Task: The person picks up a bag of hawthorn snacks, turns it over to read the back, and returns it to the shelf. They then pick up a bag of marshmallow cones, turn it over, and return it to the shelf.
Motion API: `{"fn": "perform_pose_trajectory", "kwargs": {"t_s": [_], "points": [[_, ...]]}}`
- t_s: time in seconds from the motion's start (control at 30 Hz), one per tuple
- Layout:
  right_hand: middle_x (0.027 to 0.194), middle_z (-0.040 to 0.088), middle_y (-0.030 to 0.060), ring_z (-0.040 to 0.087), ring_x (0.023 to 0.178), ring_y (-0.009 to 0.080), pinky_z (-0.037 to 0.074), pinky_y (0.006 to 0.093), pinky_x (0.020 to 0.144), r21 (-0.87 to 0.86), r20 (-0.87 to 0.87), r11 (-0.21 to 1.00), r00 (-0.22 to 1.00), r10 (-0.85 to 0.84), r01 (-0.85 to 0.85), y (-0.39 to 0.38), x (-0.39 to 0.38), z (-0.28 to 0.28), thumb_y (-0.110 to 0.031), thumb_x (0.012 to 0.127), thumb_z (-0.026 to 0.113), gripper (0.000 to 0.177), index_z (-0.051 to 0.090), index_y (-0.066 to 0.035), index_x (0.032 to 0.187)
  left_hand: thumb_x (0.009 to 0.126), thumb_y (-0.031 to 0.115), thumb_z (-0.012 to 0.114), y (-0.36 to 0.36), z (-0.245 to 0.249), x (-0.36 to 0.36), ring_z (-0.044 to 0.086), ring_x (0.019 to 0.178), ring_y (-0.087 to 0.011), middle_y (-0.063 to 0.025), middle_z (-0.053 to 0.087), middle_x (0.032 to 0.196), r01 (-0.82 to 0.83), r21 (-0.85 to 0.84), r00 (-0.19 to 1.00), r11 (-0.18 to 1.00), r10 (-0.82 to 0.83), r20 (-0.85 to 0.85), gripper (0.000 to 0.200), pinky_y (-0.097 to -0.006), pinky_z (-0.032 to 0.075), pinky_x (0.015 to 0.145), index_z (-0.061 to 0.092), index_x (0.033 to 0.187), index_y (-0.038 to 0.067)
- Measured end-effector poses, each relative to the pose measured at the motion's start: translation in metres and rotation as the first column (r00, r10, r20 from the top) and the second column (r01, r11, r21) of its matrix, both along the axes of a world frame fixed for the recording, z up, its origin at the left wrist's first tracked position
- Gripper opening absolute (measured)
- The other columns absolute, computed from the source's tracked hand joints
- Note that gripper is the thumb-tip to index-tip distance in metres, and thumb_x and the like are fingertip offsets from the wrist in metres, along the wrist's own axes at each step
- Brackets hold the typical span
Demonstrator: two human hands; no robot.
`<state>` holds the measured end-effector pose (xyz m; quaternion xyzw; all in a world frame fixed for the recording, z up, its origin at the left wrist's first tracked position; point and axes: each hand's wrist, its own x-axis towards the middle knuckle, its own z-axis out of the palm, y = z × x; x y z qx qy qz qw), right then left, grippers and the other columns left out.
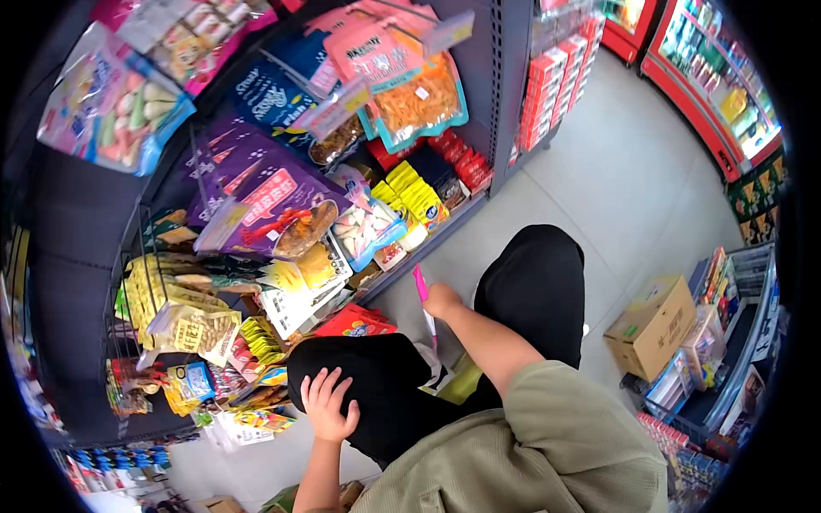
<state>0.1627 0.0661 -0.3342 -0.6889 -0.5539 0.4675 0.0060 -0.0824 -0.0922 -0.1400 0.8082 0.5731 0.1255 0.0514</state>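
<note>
My left hand (329, 405) rests on my left knee with its fingers spread, holding nothing. My right hand (441, 301) is closed around a slim bright pink object (420, 281) beside my right knee. A thin paler strip runs below that hand; I cannot make out what kind of thing it is. In front of my knees, a red packet (355, 321) lies at the foot of the shelf. Close by are a white and yellow packet (299, 299) and a bag of pastel sweets (368, 224).
Hanging snack bags, among them a purple bag (265, 205), crowd the shelf at the left. Yellow packets (415, 195) stand low on it. At the right are a cardboard box (652, 329), a dark rack (744, 342) and a red-framed fridge (701, 103). Grey tiled floor (599, 162) lies between.
</note>
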Motion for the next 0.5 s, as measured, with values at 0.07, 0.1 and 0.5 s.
{"fn": "perform_pose_trajectory", "kwargs": {"t_s": [0.07, 0.1, 0.5], "points": [[0.099, 0.062, 0.0196, 0.059, 0.096, 0.0340, 0.047, 0.0441, 0.080, 0.063, -0.030, 0.998, 0.999, -0.020, 0.022, 0.004, 0.007, 0.012, -0.021, 0.075, 0.055, 0.028, 0.065, -0.005, 0.096, 0.061, 0.021, 0.060, 0.000, 0.003, 0.002, 0.047, 0.113, -0.0269, -0.0066, 0.058, 0.113, -0.008, 0.014, 0.999, 1.000, 0.008, 0.031, 0.036, -0.0479, 0.025, 0.102, 0.064, 0.096, 0.011], [0.099, 0.062, 0.0196, 0.059, 0.096, 0.0340, 0.047, 0.0441, 0.080, 0.080, -0.013, 0.997, 1.000, -0.008, 0.009, 0.006, 0.011, 0.020, -0.021, 0.075, 0.055, 0.028, 0.065, -0.005, 0.096, 0.061, 0.020, 0.061, 0.000, 0.003, 0.001, 0.047, 0.113, -0.0268, -0.0066, 0.058, 0.113, -0.006, 0.029, 0.999, 1.000, 0.005, 0.042, 0.036, -0.0481, 0.025, 0.102, 0.064, 0.096, 0.011], [0.071, 0.058, 0.0034, 0.056, 0.064, 0.0159, 0.046, 0.0347, 0.074, -0.367, -0.906, 0.885, 0.106, -0.409, 0.286, -0.040, 0.044, 0.225, -0.013, 0.082, 0.058, 0.010, 0.058, -0.003, 0.083, 0.057, 0.026, 0.073, -0.006, 0.011, 0.000, 0.044, 0.118, -0.0274, -0.0130, 0.050, 0.125, -0.140, 0.054, 0.980, 0.989, 0.130, 0.150, 0.067, -0.0440, 0.025, 0.103, 0.052, 0.116, 0.003]]}}
